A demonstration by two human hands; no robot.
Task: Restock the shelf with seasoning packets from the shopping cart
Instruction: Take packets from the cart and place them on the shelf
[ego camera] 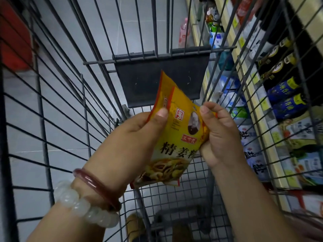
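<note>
Grey shop floor under wire shopping cart (57, 102), basket bare where visible; left hand (138, 131) and right hand (220, 130) pinch yellow ginger-powder seasoning packets (176, 135) at centre; shelf (272, 140) at 3 o'clock awaits them — likely last batch.

Only one view here, head cam, wide-angle, so we get no second angle and no shared area. We look forward and steeply down into shopping cart (97, 88), wire walls bowing toward frame edges. Both hands sit close in lower middle, left hand (138, 135) and right hand (220, 135), forearms running off bottom edge. Shelf (262, 119) runs along right side, seen through cart wire. Grey floor visible through wire on left. Cart's far end at top centre.
</note>
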